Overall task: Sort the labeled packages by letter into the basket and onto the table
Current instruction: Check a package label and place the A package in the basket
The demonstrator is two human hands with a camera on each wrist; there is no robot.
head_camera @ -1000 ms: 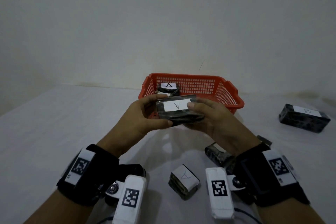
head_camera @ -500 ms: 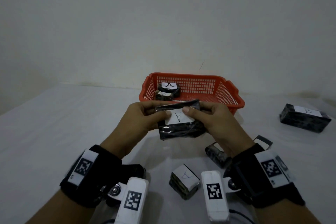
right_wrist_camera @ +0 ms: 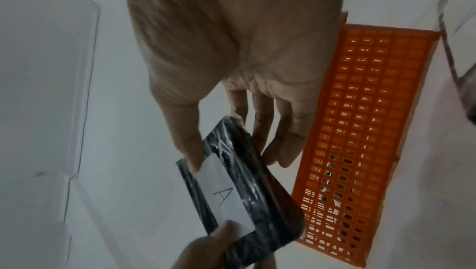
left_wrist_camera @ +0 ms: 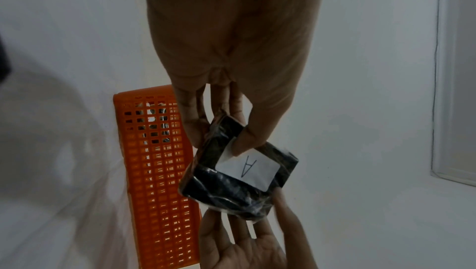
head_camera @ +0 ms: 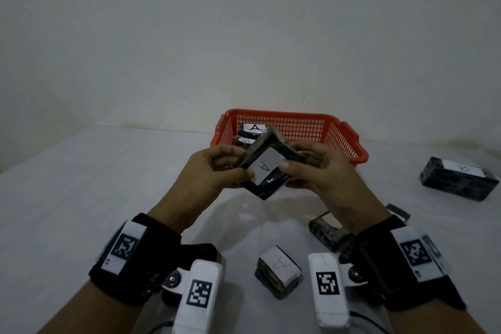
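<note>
Black wrapped package (head_camera: 267, 171) labeled A held tilted in the air between both hands, left hand (head_camera: 217, 168) and right hand (head_camera: 314, 171) each pinching an end, orange basket (head_camera: 349, 141) just beyond the hands.

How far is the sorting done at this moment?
Done: one A-labeled package lies in the orange basket, and a B-labeled package lies on the table. In hand: left hand and right hand pinch another A package. Left: a small A package and a half-hidden package.
</note>
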